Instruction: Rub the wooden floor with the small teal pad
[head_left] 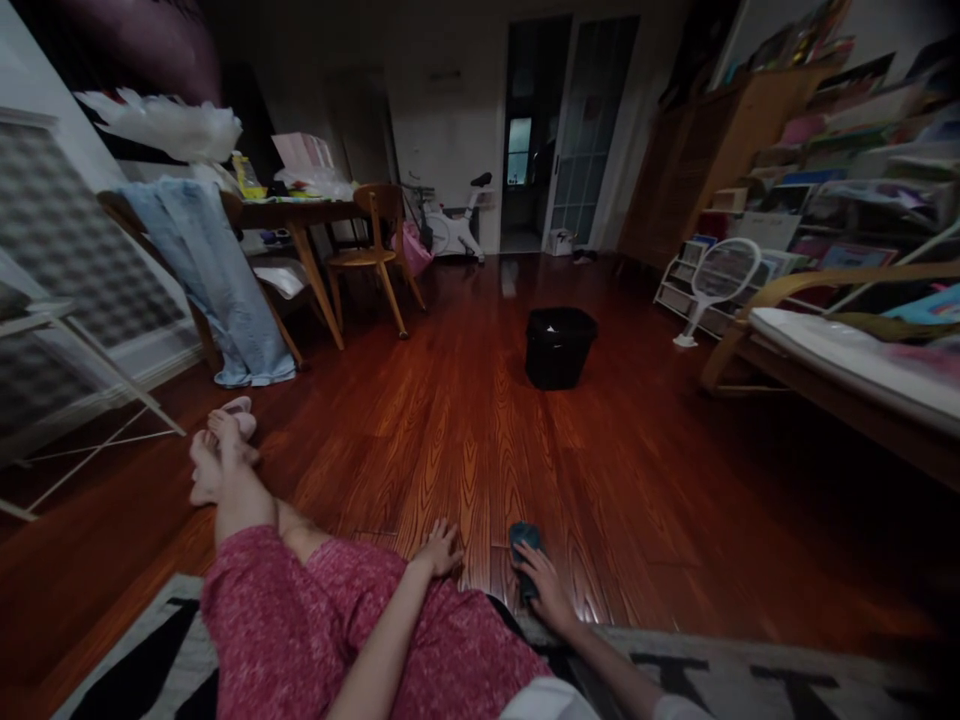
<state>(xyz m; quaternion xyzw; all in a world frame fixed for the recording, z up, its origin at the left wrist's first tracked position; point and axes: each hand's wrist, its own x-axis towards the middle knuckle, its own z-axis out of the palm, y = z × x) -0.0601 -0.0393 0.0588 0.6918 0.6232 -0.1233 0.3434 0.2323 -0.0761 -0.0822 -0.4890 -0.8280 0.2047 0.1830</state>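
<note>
I sit on the floor with my legs in pink trousers (315, 620) stretched out to the left. My left hand (441, 550) rests flat on the red wooden floor (465, 430), fingers spread and holding nothing. My right hand (546, 585) lies beside it, fingers curled over a small dark teal object (523, 538) that sits on the floor; I cannot make out what the object is.
A black bucket (559, 347) stands mid-floor ahead. A wooden table (300, 215) and chair (375, 255) with hanging jeans (206, 280) are at the left. A bench (840, 360), shelves (847, 170) and a white racket (716, 280) line the right. A patterned rug (750, 675) lies under me.
</note>
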